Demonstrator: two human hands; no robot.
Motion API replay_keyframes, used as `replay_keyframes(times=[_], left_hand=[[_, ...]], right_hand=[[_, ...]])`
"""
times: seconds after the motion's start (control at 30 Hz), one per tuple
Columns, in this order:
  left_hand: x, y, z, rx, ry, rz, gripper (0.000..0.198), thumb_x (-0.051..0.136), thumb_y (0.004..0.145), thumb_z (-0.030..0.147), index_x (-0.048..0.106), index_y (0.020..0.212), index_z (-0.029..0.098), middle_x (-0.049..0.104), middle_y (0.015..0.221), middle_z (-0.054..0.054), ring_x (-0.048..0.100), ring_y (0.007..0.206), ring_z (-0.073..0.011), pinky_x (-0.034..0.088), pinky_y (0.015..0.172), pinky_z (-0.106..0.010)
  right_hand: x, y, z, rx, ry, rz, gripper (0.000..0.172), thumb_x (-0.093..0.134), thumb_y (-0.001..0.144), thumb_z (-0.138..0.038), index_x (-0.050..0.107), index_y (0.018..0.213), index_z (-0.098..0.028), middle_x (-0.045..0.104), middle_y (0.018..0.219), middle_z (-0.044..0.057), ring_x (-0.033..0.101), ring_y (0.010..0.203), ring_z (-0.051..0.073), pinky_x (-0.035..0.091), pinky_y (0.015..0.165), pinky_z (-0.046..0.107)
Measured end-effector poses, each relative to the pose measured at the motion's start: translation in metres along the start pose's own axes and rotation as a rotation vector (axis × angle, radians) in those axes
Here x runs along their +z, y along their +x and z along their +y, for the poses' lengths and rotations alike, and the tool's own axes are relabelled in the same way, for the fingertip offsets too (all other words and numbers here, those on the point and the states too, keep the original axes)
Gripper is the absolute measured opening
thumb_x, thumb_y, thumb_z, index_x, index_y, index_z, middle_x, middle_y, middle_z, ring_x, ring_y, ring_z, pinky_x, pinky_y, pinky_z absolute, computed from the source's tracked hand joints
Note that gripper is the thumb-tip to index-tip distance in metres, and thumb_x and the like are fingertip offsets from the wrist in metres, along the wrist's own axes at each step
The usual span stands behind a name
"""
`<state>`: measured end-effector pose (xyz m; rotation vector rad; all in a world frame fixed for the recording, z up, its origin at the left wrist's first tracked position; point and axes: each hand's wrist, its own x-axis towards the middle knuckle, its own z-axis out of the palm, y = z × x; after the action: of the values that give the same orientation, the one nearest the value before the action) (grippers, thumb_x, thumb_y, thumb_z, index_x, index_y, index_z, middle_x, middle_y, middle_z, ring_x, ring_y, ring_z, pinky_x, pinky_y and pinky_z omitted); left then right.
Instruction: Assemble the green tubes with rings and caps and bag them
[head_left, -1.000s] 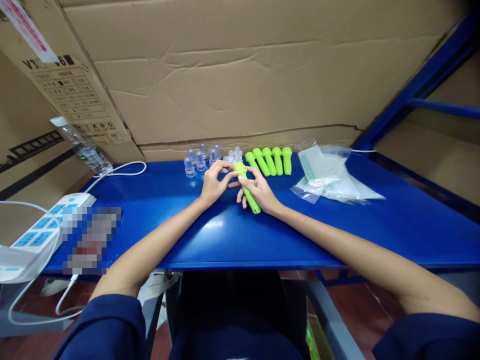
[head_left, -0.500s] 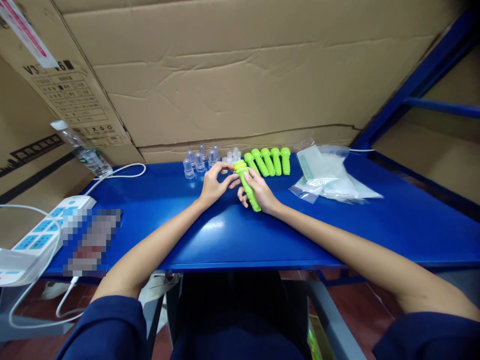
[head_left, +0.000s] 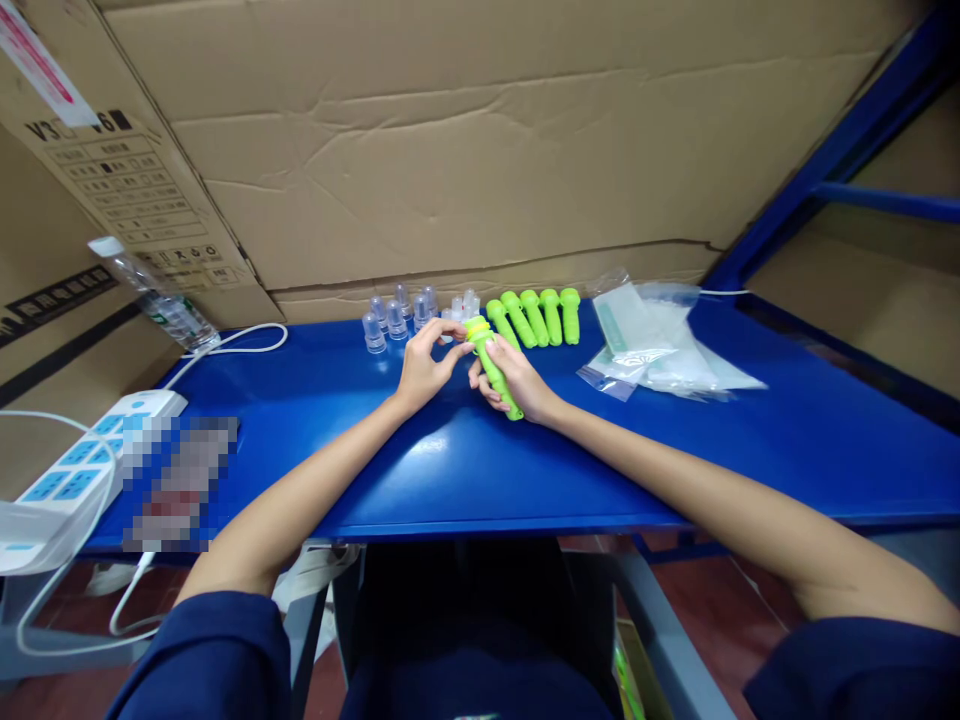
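My right hand is wrapped around the body of a lime-green toy flashlight, which slants with its head up and to the left. At the head end, where a yellow ring shows, my left hand grips with thumb and fingertips. Just behind the hands, several matching green flashlights lie side by side. Clear plastic domed caps stand in a cluster beyond my left hand. Smaller clear pieces, partly hidden by my fingers, stand between the caps and the flashlights.
Clear plastic bags lie on the right of the blue table. To the left are a water bottle, a white power strip, a blurred-out flat object and white cables. Cardboard walls the back.
The fingers of my right hand have closed further round the flashlight's body. My left hand stays at the head end, and the view has shifted slightly.
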<state>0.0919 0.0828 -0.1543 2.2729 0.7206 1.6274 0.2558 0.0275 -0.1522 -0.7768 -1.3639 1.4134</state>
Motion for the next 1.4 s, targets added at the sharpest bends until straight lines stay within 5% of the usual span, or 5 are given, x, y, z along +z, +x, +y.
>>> replay_keyframes(times=[0.57,0.7,0.83,1.23,1.4], left_hand=[[0.007,-0.006,0.005,0.083,0.042,0.018,0.012,0.068,0.092,0.027,0.069,0.098,0.017,0.072,0.093,-0.005,0.066,0.085,-0.0147,0.053,0.077,-0.027],[0.008,-0.006,0.003,0.086,0.058,0.004,0.013,0.066,0.093,0.027,0.069,0.099,0.016,0.072,0.094,-0.006,0.067,0.085,-0.0149,0.054,0.079,-0.028],[0.009,-0.006,0.002,0.096,0.076,-0.003,0.012,0.066,0.094,0.027,0.068,0.099,0.017,0.072,0.095,-0.006,0.068,0.086,-0.0156,0.055,0.081,-0.029],[0.009,-0.006,0.001,0.135,0.094,0.004,0.01,0.067,0.092,0.023,0.067,0.099,0.016,0.071,0.094,-0.005,0.068,0.086,-0.0151,0.055,0.081,-0.028],[0.009,-0.006,-0.001,0.125,0.089,0.013,0.011,0.069,0.091,0.022,0.067,0.099,0.015,0.071,0.092,-0.006,0.067,0.084,-0.015,0.055,0.079,-0.028]], right_hand=[[-0.001,-0.004,0.015,-0.111,-0.468,0.202,0.052,0.043,0.099,-0.054,0.037,0.139,-0.022,0.054,0.07,-0.007,0.042,0.036,0.008,0.037,0.032,0.021],[-0.005,-0.001,0.02,-0.239,-0.748,0.284,0.05,0.041,0.1,-0.041,0.04,0.142,-0.015,0.066,0.076,0.004,0.063,0.055,0.019,0.054,0.056,0.032],[-0.008,0.001,0.023,-0.298,-0.922,0.326,0.051,0.043,0.096,-0.034,0.042,0.143,-0.013,0.074,0.09,0.013,0.073,0.079,0.031,0.057,0.076,0.043],[0.001,-0.01,0.006,-0.164,-1.349,0.363,0.059,0.042,0.097,-0.032,0.039,0.153,-0.011,0.066,0.133,0.02,0.072,0.098,0.036,0.059,0.075,0.045],[0.01,-0.014,0.001,-0.162,-1.498,0.351,0.064,0.032,0.102,-0.031,0.025,0.162,-0.012,0.064,0.134,0.02,0.07,0.102,0.032,0.06,0.075,0.041]])
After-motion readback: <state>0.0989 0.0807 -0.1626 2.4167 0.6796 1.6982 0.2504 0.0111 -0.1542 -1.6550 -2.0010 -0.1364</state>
